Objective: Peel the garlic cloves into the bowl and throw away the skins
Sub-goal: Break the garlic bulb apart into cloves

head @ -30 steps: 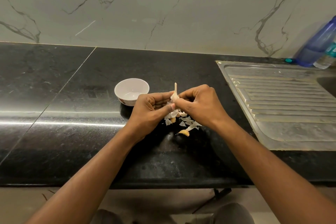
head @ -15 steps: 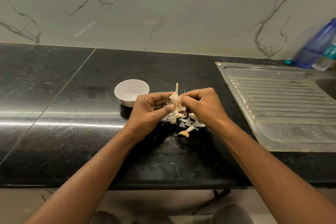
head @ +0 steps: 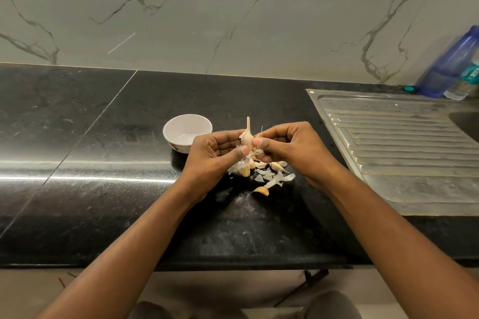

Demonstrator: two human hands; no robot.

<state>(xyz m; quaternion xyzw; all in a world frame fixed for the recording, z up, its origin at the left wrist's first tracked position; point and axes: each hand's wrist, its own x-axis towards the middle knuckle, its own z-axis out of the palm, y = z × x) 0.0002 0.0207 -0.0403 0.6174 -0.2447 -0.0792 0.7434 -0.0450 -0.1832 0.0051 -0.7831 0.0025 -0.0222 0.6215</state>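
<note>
A garlic bulb (head: pixel 247 136) with its stalk pointing up sits between both hands over the black counter. My left hand (head: pixel 216 156) grips it from the left, thumb pressed on its lower side. My right hand (head: pixel 290 149) pinches it from the right with thumb and fingers. Below the hands lie loose cloves (head: pixel 277 165) and a scatter of papery skins (head: pixel 278 178), with one yellowish clove (head: pixel 262 190) nearest me. A small white bowl (head: pixel 172 134) stands just left of my left hand and looks empty.
A steel sink drainboard (head: pixel 399 147) takes up the counter's right side. A blue bottle (head: pixel 449 63) and a clear bottle (head: pixel 464 84) lean against the marble wall at the far right. The black counter (head: pixel 77 137) stretches left; its front edge is near my elbows.
The bulb has been turned slightly in my fingers and more loose cloves and skins show on the counter beneath the hands. Both hands stay in about the same place.
</note>
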